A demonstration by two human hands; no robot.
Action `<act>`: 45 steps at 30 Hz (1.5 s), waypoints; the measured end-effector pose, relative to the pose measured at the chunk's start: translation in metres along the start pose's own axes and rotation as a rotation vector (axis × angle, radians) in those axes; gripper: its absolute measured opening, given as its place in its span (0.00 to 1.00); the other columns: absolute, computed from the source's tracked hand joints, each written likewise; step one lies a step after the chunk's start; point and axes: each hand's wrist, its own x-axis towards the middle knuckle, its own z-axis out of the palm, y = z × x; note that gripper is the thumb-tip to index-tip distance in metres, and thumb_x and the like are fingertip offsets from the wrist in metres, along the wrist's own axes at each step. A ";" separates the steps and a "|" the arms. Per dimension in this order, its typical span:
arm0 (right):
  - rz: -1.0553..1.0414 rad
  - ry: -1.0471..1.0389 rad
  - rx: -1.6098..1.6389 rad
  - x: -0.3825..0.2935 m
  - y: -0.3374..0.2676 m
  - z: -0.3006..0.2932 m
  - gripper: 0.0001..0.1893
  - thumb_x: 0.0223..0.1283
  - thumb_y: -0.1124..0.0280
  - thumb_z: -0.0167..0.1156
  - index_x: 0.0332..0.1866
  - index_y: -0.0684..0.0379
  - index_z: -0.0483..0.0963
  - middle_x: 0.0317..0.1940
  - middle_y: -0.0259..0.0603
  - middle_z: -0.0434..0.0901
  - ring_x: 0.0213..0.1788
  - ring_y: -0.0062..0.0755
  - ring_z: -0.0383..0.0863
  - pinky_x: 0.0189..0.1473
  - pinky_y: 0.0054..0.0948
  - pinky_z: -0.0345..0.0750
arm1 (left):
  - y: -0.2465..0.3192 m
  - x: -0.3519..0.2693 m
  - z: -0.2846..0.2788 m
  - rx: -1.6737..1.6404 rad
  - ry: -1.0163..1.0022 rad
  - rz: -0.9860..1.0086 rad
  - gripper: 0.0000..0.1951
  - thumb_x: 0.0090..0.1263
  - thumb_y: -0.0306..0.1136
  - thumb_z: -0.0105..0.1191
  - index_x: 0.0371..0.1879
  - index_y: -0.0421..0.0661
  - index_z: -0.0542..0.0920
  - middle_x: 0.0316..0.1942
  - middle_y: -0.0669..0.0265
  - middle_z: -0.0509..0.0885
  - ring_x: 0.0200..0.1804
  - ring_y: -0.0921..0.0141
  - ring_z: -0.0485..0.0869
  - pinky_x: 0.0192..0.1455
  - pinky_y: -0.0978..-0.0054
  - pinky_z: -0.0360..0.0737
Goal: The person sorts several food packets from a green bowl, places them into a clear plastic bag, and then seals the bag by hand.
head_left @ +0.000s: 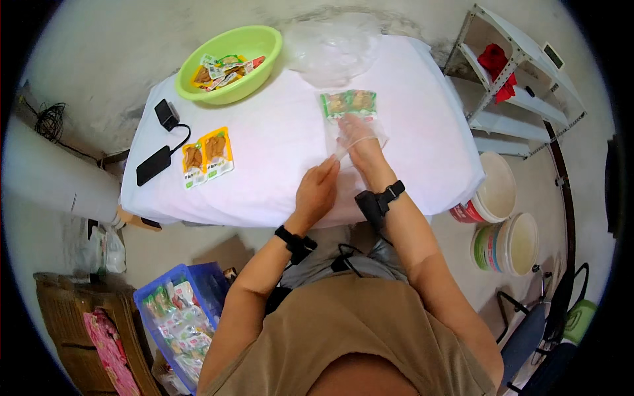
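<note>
On the white-covered table (267, 148), a clear plastic bag (334, 136) holds green-edged snack packets (349, 103) at its far end. My right hand (361, 138) is inside the bag's mouth, with its fingers at the near edge of the packets. The bag's rim lies in the grip of my left hand (319, 188), between thumb and fingers. Whether my right fingers grip the packets is hard to see. Further left lie yellow-edged snack packets (207, 156), side by side and flat.
A green plastic basin (270, 64) with several snack packets stands at the back left. Clear plastic bags (332, 49) lie behind. A black device with a cable (154, 166) rests at the left. A blue crate (183, 272) of packed bags stands on the floor, and buckets (495, 188) stand at the right.
</note>
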 end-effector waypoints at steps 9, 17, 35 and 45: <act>-0.039 0.049 -0.109 -0.028 -0.030 -0.010 0.24 0.63 0.65 0.56 0.62 0.59 0.62 0.53 0.34 0.70 0.54 0.29 0.70 0.51 0.34 0.69 | 0.030 0.012 0.029 -0.100 0.034 -0.015 0.20 0.57 0.22 0.50 0.52 0.34 0.74 0.56 0.51 0.74 0.53 0.59 0.76 0.55 0.64 0.71; 0.087 0.092 0.075 -0.019 -0.023 -0.019 0.22 0.62 0.69 0.56 0.60 0.64 0.66 0.56 0.38 0.71 0.55 0.33 0.73 0.52 0.31 0.72 | 0.029 0.004 0.016 -0.152 -0.006 -0.020 0.19 0.57 0.22 0.50 0.51 0.34 0.74 0.54 0.50 0.75 0.52 0.58 0.76 0.54 0.63 0.72; 0.160 -0.255 -0.200 -0.117 -0.010 -0.014 0.20 0.66 0.65 0.52 0.58 0.65 0.67 0.51 0.46 0.75 0.50 0.34 0.77 0.47 0.30 0.77 | -0.060 -0.030 -0.100 0.454 -0.059 -0.445 0.30 0.56 0.46 0.60 0.55 0.39 0.72 0.60 0.48 0.67 0.59 0.50 0.67 0.59 0.55 0.67; 0.158 -0.247 -0.518 -0.090 0.021 0.032 0.33 0.62 0.69 0.55 0.69 0.61 0.50 0.58 0.48 0.68 0.49 0.30 0.78 0.45 0.27 0.75 | -0.062 -0.013 -0.087 0.407 0.279 -0.338 0.22 0.61 0.30 0.53 0.55 0.36 0.72 0.48 0.48 0.77 0.51 0.53 0.75 0.52 0.62 0.73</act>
